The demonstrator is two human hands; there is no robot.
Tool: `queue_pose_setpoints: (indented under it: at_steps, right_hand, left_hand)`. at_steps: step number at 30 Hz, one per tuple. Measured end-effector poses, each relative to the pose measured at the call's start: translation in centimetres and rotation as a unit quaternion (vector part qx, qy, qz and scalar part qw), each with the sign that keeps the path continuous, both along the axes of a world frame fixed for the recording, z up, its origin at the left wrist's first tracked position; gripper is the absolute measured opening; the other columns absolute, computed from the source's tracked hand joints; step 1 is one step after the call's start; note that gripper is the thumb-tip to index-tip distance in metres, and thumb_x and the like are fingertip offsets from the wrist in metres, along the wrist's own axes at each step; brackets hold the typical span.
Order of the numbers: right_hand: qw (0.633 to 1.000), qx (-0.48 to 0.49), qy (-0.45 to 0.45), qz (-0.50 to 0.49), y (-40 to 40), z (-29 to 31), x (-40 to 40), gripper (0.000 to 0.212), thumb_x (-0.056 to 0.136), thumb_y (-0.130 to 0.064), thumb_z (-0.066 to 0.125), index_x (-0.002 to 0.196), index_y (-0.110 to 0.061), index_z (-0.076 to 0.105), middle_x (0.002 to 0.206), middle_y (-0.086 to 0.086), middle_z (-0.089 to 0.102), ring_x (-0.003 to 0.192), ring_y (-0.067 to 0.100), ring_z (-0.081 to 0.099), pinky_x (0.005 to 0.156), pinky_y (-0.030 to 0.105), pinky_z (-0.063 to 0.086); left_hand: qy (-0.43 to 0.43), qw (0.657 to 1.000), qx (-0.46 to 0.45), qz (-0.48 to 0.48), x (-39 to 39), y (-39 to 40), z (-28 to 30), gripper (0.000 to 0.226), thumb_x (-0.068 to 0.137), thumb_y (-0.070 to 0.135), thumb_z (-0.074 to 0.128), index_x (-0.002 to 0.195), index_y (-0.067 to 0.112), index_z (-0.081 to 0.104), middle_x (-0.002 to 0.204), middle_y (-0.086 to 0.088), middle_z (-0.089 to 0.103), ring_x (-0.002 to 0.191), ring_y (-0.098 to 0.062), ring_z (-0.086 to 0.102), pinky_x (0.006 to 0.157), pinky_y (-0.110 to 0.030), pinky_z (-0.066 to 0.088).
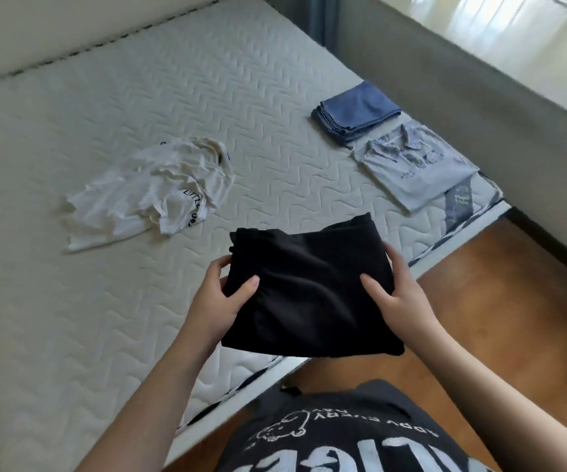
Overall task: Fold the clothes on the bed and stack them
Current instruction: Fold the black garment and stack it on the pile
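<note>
While we hold the folded black garment (309, 287) above the near edge of the wide white quilted mattress (139, 80), the bed itself takes up most of what we see, bare but for three other items. A crumpled white T-shirt with black lettering (146, 195) lies unfolded near the middle. At the far right edge a folded pale grey collared shirt (415, 168) lies flat, and just beyond it rests a folded blue cloth (353, 112). Our left hand (221, 298) grips the black bundle's left side, thumb on top and fingers beneath; our right hand (394, 294) clamps the opposite side the same way.

We judge the main risk to be the soft bundle sagging between our hands and its layers sliding open as we carry it, since nothing supports its middle. Setting it on the grey shirt carelessly could also push that shirt toward the mattress corner, where it already lies close to the drop to the brown wooden floor (513, 301).

For room, the mattress between us and the folded pile is open, and the white T-shirt lies well apart to the left.
</note>
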State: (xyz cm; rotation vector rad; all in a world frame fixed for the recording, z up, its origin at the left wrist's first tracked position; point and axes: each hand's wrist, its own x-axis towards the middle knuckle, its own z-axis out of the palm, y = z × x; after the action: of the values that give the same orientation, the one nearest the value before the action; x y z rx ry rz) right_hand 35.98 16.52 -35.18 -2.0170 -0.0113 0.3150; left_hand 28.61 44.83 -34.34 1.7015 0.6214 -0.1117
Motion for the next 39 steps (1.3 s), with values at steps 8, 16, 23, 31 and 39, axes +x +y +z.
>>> queue_pose_setpoints:
  at_steps: [8,16,23,31,39]
  right_hand:
    - [0.987,0.038,-0.041,-0.152,-14.6,2.3,-5.5,0.058,0.092,-0.032,0.063,0.138,-0.054,0.036,0.115,-0.038,0.057,0.106,-0.018,0.053,0.084,0.004,0.038]
    - [0.964,0.045,-0.079,-0.251,-28.6,4.2,-11.8,0.057,0.094,-0.028,0.062,0.139,-0.051,0.036,0.112,-0.051,0.049,0.107,-0.024,0.048,0.083,-0.002,0.037]
    - [0.944,0.051,-0.089,-0.314,-34.9,5.2,-12.9,0.057,0.094,-0.027,0.062,0.141,-0.046,0.036,0.116,-0.052,0.046,0.108,-0.027,0.044,0.078,-0.009,0.031]
    - [0.928,0.053,-0.081,-0.359,-38.2,4.8,-7.4,0.057,0.093,-0.031,0.063,0.139,-0.051,0.037,0.132,-0.031,0.051,0.119,-0.013,0.048,0.093,0.014,0.039]
    - [0.916,0.015,-0.075,-0.393,-40.0,5.9,-2.0,0.058,0.088,-0.042,0.064,0.137,-0.056,0.036,0.133,-0.035,0.048,0.12,-0.015,0.046,0.094,0.019,0.04]
  left_hand:
    - [-0.056,0.986,0.044,-0.153,2.6,-14.3,4.0,0.043,0.068,0.063,0.071,0.099,0.074,0.043,0.103,0.019,0.071,0.093,0.004,0.067,0.086,-0.032,0.055]
    - [-0.088,0.966,0.044,-0.24,2.1,-29.4,6.0,0.04,0.079,0.051,0.075,0.105,0.066,0.048,0.102,0.018,0.072,0.091,-0.003,0.07,0.081,-0.032,0.056]
    - [-0.104,0.944,0.053,-0.307,4.1,-36.6,7.4,0.042,0.074,0.054,0.072,0.107,0.065,0.048,0.1,0.015,0.073,0.091,-0.005,0.07,0.083,-0.037,0.057]
    - [-0.1,0.935,0.036,-0.338,12.4,-39.8,6.1,0.045,0.071,0.057,0.072,0.11,0.063,0.049,0.101,0.013,0.073,0.091,-0.006,0.071,0.084,-0.039,0.057]
    - [-0.099,0.911,0.016,-0.401,20.5,-43.7,5.4,0.043,0.083,0.042,0.073,0.097,0.073,0.047,0.094,0.024,0.072,0.085,0.0,0.07,0.07,-0.019,0.053]
